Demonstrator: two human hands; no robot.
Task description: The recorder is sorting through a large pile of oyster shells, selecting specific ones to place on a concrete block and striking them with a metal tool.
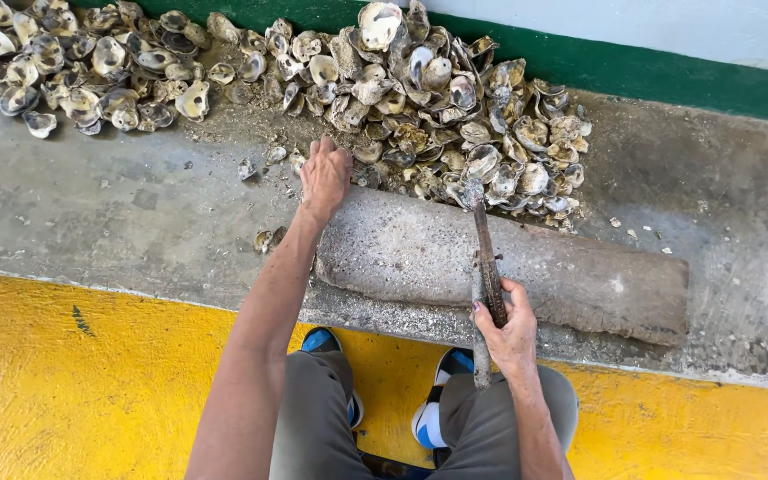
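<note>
Here, the left hand (324, 173) reaches with fingers spread toward the oyster shell pile (437, 107) against the green wall band (633, 71), touching shells at its near edge. The right hand (510, 331) is closed around a rusty metal blade (487, 262), whose tip rests over the stone block (500, 267). Risk: sharp shell edges could cut bare fingers; the blade might slip off the block.

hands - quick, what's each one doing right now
Left hand: open, fingers reaching into the shells.
Right hand: closed around a rusty blade.
</note>
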